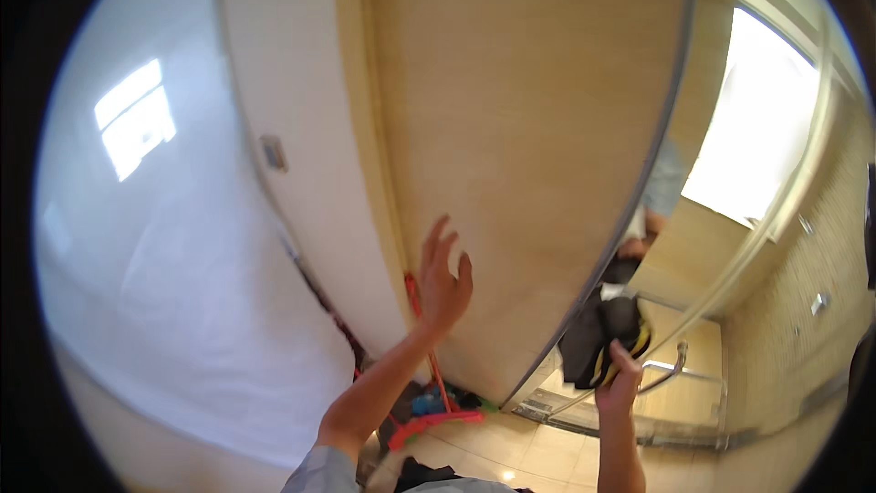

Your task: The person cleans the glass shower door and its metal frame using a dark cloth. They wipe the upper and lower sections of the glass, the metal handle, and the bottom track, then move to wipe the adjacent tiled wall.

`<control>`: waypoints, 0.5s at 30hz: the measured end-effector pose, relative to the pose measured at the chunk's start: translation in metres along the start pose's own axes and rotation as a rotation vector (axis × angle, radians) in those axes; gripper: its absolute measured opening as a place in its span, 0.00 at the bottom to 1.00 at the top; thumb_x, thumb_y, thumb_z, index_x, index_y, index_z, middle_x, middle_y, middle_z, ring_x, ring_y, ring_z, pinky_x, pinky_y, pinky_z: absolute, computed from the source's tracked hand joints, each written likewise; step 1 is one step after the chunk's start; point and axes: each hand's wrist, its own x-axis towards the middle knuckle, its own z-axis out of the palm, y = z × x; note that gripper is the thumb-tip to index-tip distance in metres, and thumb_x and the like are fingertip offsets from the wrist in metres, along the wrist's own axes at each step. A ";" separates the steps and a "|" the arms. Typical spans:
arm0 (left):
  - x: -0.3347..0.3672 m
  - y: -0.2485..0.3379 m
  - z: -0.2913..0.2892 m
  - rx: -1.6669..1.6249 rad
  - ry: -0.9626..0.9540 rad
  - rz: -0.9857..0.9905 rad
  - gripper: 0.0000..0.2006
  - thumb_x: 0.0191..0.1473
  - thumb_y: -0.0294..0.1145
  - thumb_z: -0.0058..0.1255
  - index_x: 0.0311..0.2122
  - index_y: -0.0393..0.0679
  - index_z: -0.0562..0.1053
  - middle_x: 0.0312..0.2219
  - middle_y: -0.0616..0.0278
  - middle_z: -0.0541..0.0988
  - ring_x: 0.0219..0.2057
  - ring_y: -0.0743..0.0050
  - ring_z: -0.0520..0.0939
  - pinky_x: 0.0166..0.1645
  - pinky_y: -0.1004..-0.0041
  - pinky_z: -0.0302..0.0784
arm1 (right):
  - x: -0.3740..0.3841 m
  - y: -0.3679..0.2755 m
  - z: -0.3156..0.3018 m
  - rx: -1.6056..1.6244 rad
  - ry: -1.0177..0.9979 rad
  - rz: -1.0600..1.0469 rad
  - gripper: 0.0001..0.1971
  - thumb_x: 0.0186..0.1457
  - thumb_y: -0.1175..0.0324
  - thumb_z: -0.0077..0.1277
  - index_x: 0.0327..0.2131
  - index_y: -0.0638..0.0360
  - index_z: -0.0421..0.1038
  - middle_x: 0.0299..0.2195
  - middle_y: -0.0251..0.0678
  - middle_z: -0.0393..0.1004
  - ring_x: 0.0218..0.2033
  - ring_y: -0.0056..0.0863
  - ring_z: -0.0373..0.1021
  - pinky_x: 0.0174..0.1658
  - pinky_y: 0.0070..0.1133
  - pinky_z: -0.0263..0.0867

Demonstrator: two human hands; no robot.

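Observation:
My left hand (445, 288) is raised in front of a tall light-wood door panel (520, 128). Its fingers are spread and nothing is in them; whether they touch the panel I cannot tell. At the lower right, my right hand (620, 383) grips a black soft-looking item with yellow edging (589, 347), close to the panel's right edge. Blur hides what kind of item it is, and its far side is out of sight.
A red long-handled floor tool (438, 422) leans in the corner beside blue and dark items (429, 400). White wall with a switch plate (274, 153) stands left. Rightward are a mirror-like strip reflecting a sleeve (664, 184), a curved metal bar (677, 370) and a bright window (762, 119).

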 end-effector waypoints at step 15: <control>0.128 -0.031 0.059 0.074 0.118 0.702 0.14 0.58 0.37 0.47 0.47 0.45 0.75 0.61 0.51 0.69 0.64 0.45 0.65 0.64 0.44 0.52 | 0.104 0.008 0.257 -1.569 0.072 -1.582 0.32 0.62 0.46 0.43 0.61 0.58 0.64 0.70 0.54 0.41 0.69 0.65 0.36 0.66 0.56 0.31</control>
